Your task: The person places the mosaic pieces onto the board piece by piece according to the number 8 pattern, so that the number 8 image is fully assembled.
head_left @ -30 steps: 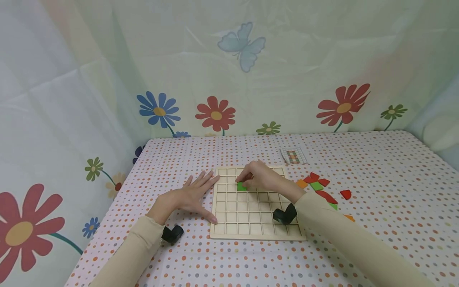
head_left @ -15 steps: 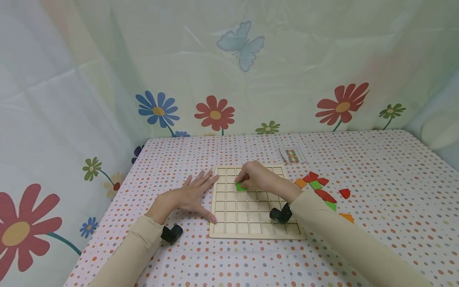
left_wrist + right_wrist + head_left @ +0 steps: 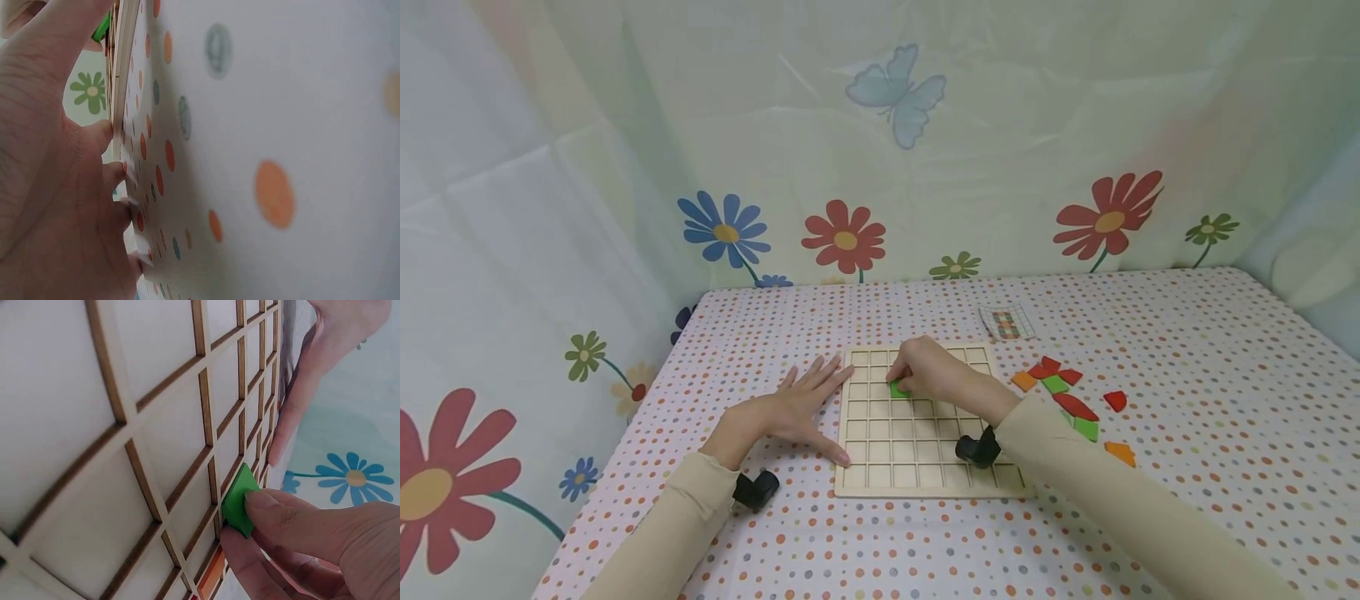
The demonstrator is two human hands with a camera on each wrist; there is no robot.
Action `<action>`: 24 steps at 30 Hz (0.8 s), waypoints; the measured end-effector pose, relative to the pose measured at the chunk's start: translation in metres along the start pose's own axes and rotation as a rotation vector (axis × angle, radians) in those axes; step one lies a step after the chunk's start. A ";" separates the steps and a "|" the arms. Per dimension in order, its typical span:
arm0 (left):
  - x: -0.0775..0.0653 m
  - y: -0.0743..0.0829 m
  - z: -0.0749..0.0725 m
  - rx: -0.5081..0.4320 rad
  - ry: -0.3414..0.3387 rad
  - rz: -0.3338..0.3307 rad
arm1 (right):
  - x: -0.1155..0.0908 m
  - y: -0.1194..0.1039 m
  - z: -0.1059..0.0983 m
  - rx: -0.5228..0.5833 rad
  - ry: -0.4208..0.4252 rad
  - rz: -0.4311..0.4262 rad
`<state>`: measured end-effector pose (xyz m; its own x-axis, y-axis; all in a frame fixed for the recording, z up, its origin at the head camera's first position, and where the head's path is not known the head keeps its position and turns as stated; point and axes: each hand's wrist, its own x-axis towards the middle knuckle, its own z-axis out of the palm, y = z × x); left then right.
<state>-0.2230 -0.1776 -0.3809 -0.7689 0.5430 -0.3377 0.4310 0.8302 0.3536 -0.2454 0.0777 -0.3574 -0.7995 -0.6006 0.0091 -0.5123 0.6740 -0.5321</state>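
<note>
A pale wooden grid board point(image 3: 880, 477) lies on the dotted table. My left hand point(image 3: 796, 417) rests at its left edge, fingers spread and straight, thumb and fingertips touching the border. In the left wrist view the board's side point(image 3: 125, 69) runs along those fingers. Over the board's upper part, my right hand point(image 3: 934, 372) pinches a green square tile point(image 3: 239, 503) between thumb and fingers, at one cell. The tile is tilted against the cell dividers in the right wrist view. Below it an orange tile point(image 3: 213, 573) sits in the grid; from the head view my hand hides it.
Loose tiles lie right of the board: red ones point(image 3: 1076, 407), green ones point(image 3: 1086, 429) and orange ones point(image 3: 1120, 453). A small card with a coloured pattern point(image 3: 1007, 322) lies behind the board. A flowered cloth backdrop point(image 3: 1045, 125) rises behind the table.
The head view has shifted slightly, so everything appears a little further left. My right hand stays at nearly the same cell with the green tile, and my left hand keeps its place.
</note>
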 end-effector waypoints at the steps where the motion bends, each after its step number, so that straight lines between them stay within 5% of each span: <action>1: 0.000 0.000 0.000 0.000 0.000 -0.001 | 0.000 0.000 0.001 -0.002 0.003 -0.007; 11: 0.001 -0.001 0.001 0.001 -0.003 0.006 | -0.004 -0.002 0.004 0.017 0.034 -0.001; 17: 0.001 0.000 0.001 0.001 0.002 0.010 | -0.005 -0.006 0.008 -0.077 0.030 0.022; 24: -0.001 0.001 0.000 0.004 0.006 0.001 | -0.010 -0.008 0.013 -0.162 0.079 -0.043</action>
<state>-0.2219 -0.1775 -0.3807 -0.7717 0.5426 -0.3318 0.4332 0.8304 0.3505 -0.2291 0.0728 -0.3640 -0.7944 -0.5993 0.0988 -0.5856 0.7125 -0.3865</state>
